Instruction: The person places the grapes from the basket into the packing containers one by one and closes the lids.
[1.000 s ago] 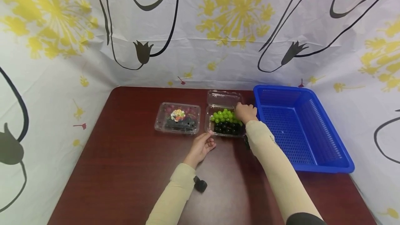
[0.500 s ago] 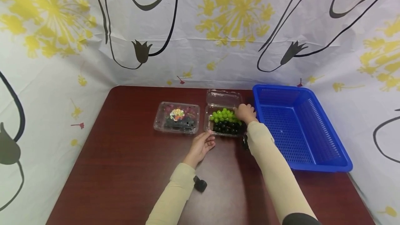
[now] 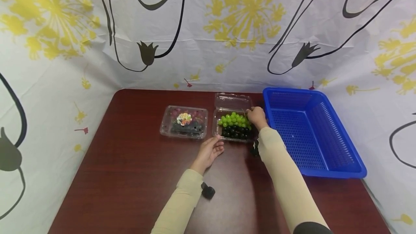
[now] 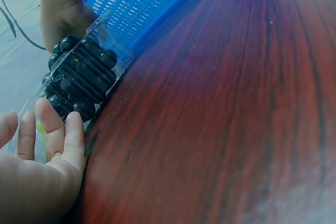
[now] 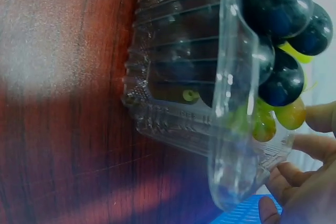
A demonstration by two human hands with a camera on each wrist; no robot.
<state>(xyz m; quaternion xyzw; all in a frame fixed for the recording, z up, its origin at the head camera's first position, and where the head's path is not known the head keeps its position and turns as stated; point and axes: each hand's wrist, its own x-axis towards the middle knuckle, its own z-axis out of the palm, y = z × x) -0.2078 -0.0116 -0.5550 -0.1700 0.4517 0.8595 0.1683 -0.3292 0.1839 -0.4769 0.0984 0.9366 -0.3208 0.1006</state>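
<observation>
A clear plastic clamshell box (image 3: 216,127) stands on the table with its lid (image 3: 233,101) tipped back. Inside lie green grapes (image 3: 233,120) behind black grapes (image 3: 236,133). My left hand (image 3: 209,151) is at the box's near left corner. In the left wrist view its fingers (image 4: 74,132) are fairly straight, their tips at the box wall. My right hand (image 3: 259,117) bends loosely at the box's right side. In the right wrist view one fingertip is right at a green grape (image 5: 290,114), with other fingers (image 5: 310,145) by the clear rim, nothing visible between them.
To the left sits a closed clear box (image 3: 167,127) of red and dark grapes with a flower-shaped sticker (image 3: 184,118). A blue slotted basket (image 3: 292,118) occupies the right side of the reddish-brown table (image 3: 136,176). Patterned white cloth (image 3: 195,17) hangs behind.
My right hand's fingertips have drawn slightly back and to the right from the green grapes. The left hand stays at the box corner, and the boxes keep their places.
</observation>
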